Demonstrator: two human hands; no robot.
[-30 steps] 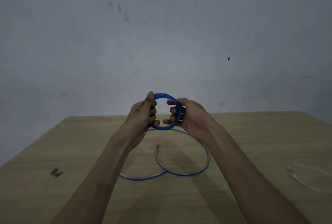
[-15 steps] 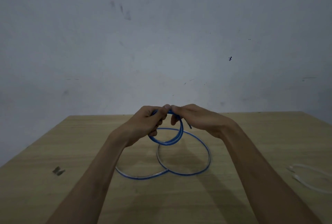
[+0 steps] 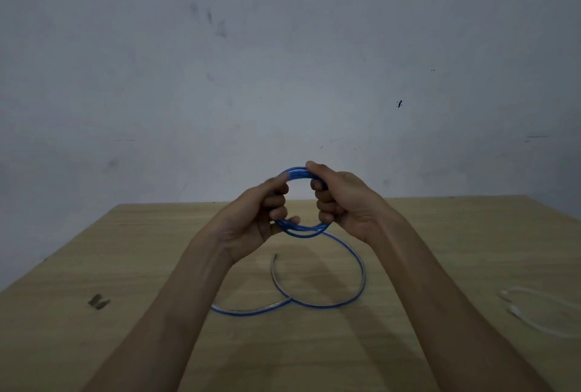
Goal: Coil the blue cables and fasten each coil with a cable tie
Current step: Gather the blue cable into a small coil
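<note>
A small upright coil of blue cable is held above the wooden table between both hands. My left hand grips the coil's left side, fingers curled through the ring. My right hand grips its right side, thumb on top. From the coil's bottom the loose blue cable runs down to the table, curves round to the front and crosses itself; its free end points up near the middle. White cable ties lie at the table's right edge.
The light wooden table stands against a plain grey wall. A small dark clip-like object lies at the left of the table. Both forearms reach in from the bottom of the view.
The hands have lifted the coil and turned it upright again, after pressing it low and flat half a second ago. The loose loop on the table has shortened slightly.
</note>
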